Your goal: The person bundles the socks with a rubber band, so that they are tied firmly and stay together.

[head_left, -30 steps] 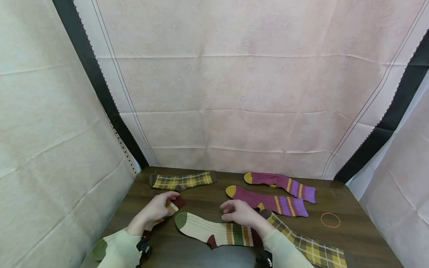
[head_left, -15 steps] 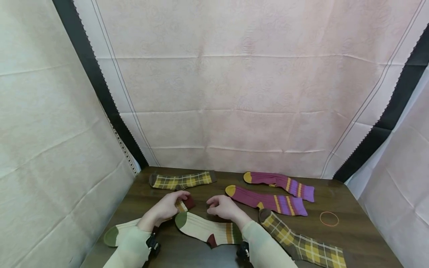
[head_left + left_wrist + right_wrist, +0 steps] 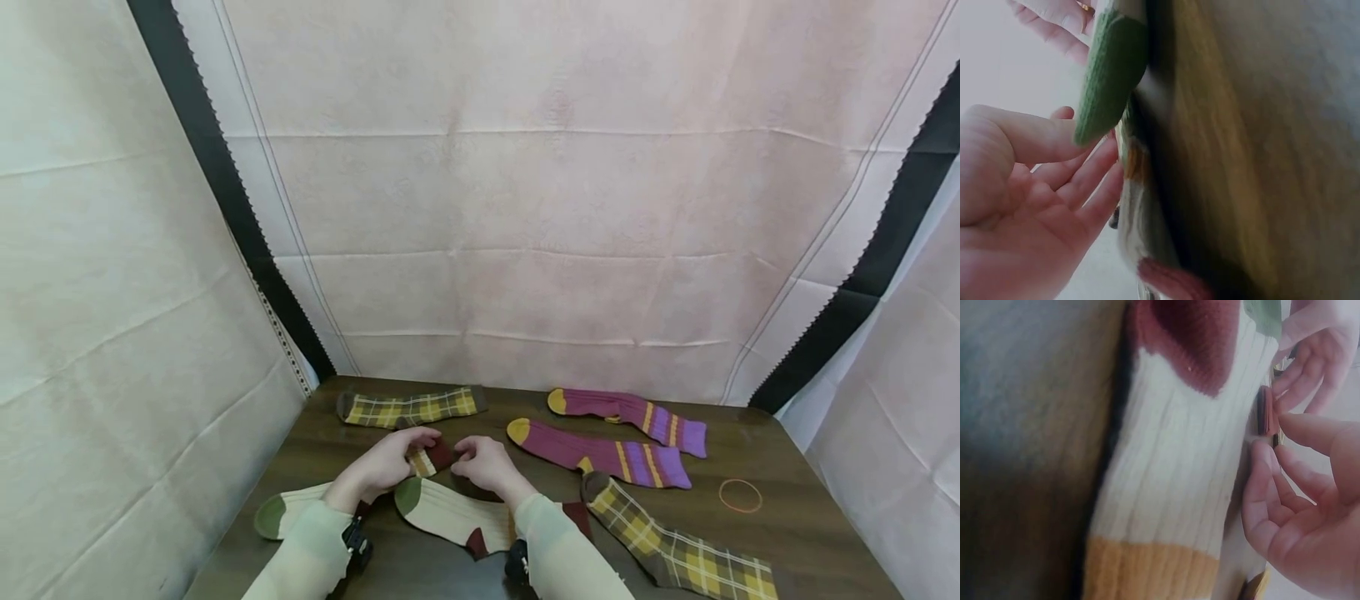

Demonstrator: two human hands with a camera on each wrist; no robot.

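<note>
A cream sock with a green toe point(image 3: 272, 518) and burgundy cuff lies at the left, partly hidden under my left hand point(image 3: 381, 463). That hand holds it near the striped cuff end, thumb and fingers on either side. My right hand point(image 3: 491, 468) has its bent fingertips right at the burgundy cuff point(image 3: 1267, 411), a gap showing between thumb and forefinger. A matching cream sock point(image 3: 442, 512) with green toe, burgundy heel and striped leg lies in front, its cuff end partly covered by my right forearm. Its green toe point(image 3: 1113, 78) hides my left thumb tip in the left wrist view.
A yellow plaid sock point(image 3: 412, 408) lies at the back left, another plaid sock point(image 3: 675, 550) at front right. Two purple socks, one farther back point(image 3: 600, 405) and one nearer point(image 3: 558, 446), lie at the right. An orange rubber band point(image 3: 740, 495) sits on the dark wooden table point(image 3: 817, 533).
My left hand has slid rightward, drawing the left cream sock along with it. My right hand has moved left until its fingertips are at that sock's cuff.
</note>
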